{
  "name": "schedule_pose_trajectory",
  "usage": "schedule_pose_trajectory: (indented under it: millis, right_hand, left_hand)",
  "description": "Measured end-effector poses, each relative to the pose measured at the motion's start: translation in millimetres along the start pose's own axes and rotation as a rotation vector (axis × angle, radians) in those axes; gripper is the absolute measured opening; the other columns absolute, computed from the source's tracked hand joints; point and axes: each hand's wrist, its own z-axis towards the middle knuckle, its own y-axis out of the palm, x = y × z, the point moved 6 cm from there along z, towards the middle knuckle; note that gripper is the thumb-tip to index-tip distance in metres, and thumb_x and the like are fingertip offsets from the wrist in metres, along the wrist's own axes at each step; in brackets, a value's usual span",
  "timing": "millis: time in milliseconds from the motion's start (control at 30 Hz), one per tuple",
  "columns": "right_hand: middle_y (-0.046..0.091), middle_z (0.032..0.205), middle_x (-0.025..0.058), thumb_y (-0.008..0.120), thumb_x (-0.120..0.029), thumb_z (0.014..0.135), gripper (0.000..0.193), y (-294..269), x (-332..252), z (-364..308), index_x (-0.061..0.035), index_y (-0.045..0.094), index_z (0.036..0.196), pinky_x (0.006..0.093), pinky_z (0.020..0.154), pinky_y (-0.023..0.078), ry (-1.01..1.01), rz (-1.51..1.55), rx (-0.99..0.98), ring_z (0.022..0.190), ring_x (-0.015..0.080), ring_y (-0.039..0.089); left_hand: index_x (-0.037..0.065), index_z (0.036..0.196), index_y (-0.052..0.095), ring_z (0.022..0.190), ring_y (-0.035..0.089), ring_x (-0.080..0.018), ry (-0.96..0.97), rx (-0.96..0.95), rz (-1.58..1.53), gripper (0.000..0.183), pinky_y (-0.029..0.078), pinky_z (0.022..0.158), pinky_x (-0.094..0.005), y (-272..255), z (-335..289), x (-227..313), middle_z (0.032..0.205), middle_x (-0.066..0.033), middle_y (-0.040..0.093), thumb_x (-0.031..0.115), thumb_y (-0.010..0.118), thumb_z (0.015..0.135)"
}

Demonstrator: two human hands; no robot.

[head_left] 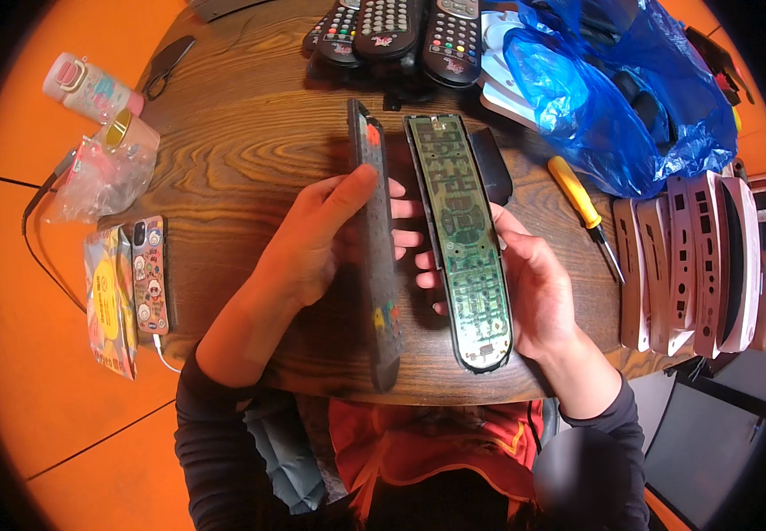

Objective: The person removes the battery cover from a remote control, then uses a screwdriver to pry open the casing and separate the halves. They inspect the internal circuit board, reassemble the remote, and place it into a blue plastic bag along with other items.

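My left hand [308, 234] grips the dark front half of a remote control [381, 274], turned nearly edge-on, its coloured buttons facing left. My thumb lies on the button side and my fingers reach behind. In my right hand [538, 292] is the other half, a long casing with a green circuit board [463, 230] facing up. Its fingers pass underneath and the thumb rests along the right edge. The two halves are apart, side by side above the wooden table [241, 150]. A black piece [492, 168] shows behind the board half, partly hidden.
Several assembled remotes [387, 31] lie at the far edge. A blue plastic bag [569, 88] fills the far right. Right of my hand lie a yellow-handled screwdriver [578, 195] and a row of pale boxes with ports [684, 265]. Left are a phone [150, 274], a packet [110, 301] and a bottle [91, 87].
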Motion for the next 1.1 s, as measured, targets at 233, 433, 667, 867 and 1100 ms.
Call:
schedule_pose_trajectory:
  millis: [233, 433, 667, 867, 1100]
  right_hand:
    - [0.061, 0.09, 0.0188, 0.042, -0.006, 0.09, 0.032, -7.8, -5.5, -1.8, -0.0046, 0.033, 0.121, 0.0317, 0.06, 0.054, -0.053, -0.263, 0.154, 0.073, 0.0258, 0.065]
    - [0.06, 0.092, 0.0196, 0.039, -0.012, 0.092, 0.032, -6.1, -7.3, -3.3, -0.0041, 0.032, 0.122, 0.0339, 0.063, 0.055, -0.06, -0.291, 0.136, 0.075, 0.0274, 0.064]
    - [0.042, 0.124, 0.0264, 0.028, -0.013, 0.093, 0.036, 8.3, -6.7, 0.5, -0.0003, 0.027, 0.127, 0.0412, 0.091, 0.045, -0.097, -0.018, -0.094, 0.107, 0.0348, 0.052]
    - [0.048, 0.118, 0.0229, 0.048, -0.017, 0.09, 0.05, 1.1, -0.1, -0.4, -0.0021, 0.026, 0.132, 0.0409, 0.088, 0.048, -0.016, -0.138, 0.008, 0.104, 0.0341, 0.055]
    - [0.046, 0.123, 0.0204, 0.05, -0.015, 0.089, 0.057, 5.2, 8.0, 1.1, -0.0041, 0.02, 0.137, 0.0389, 0.09, 0.047, 0.03, -0.156, -0.07, 0.106, 0.0305, 0.054]
  left_hand:
    - [-0.003, 0.105, 0.049, 0.084, 0.063, -0.0281, -0.024, -0.027, -0.017, 0.049, 0.052, 0.074, -0.0364, 2.4, -0.7, -0.4, 0.102, -0.0204, 0.059, 0.041, 0.055, 0.085]
    - [-0.004, 0.105, 0.049, 0.082, 0.063, -0.0284, -0.023, -0.059, -0.024, 0.051, 0.053, 0.073, -0.0363, 3.3, -1.1, -0.9, 0.102, -0.0207, 0.058, 0.043, 0.054, 0.085]
    - [-0.005, 0.106, 0.049, 0.08, 0.064, -0.0262, -0.064, -0.04, -0.025, 0.056, 0.053, 0.071, -0.0339, 1.0, -0.6, -1.0, 0.101, -0.0192, 0.058, 0.047, 0.054, 0.084]
    - [-0.004, 0.107, 0.049, 0.079, 0.063, -0.0255, -0.06, 0.045, 0.07, 0.061, 0.052, 0.07, -0.033, -2.9, -1.3, 4.6, 0.1, -0.0189, 0.059, 0.053, 0.049, 0.083]
    - [-0.003, 0.108, 0.05, 0.08, 0.063, -0.0262, -0.1, 0.088, 0.175, 0.059, 0.052, 0.068, -0.0331, -9.1, 1.6, 0.6, 0.099, -0.0191, 0.061, 0.051, 0.044, 0.087]
